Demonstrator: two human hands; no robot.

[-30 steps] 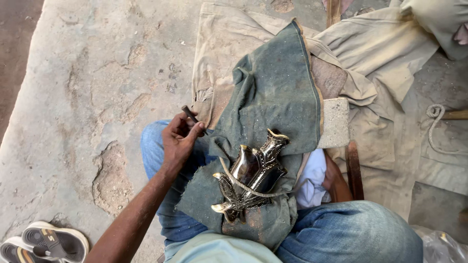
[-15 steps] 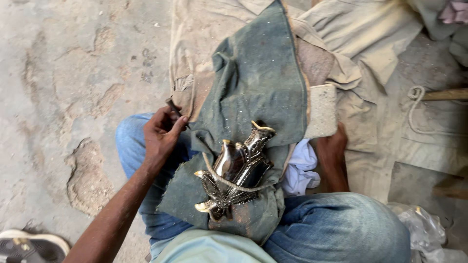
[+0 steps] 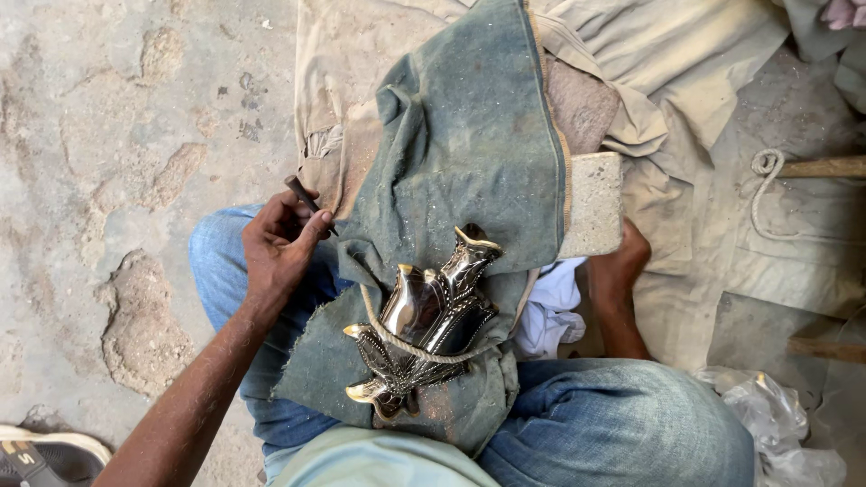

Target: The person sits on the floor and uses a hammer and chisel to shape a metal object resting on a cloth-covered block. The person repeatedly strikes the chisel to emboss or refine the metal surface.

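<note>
**Seated metalwork on a cloth-covered lap**

Left hand rests on the left thigh beside a grey-green cloth, fingers curled around a small dark tool whose tip points up and away from the palm. Polished metal piece, silvery with brass-coloured tips, lies on the cloth between the knees, just to the right of that hand and not touching it. A cord runs across its middle. The cloth drapes forward over a pale stone block, whose right end shows bare. Right hand is mostly hidden behind the block and cloth; only the forearm shows, so the state of its fingers cannot be told. A white rag sits between the metal piece and this forearm. Blue jeans cover both legs. A sandal lies on the rough floor at lower left, and a crumpled clear plastic bag lies at lower right.
</note>
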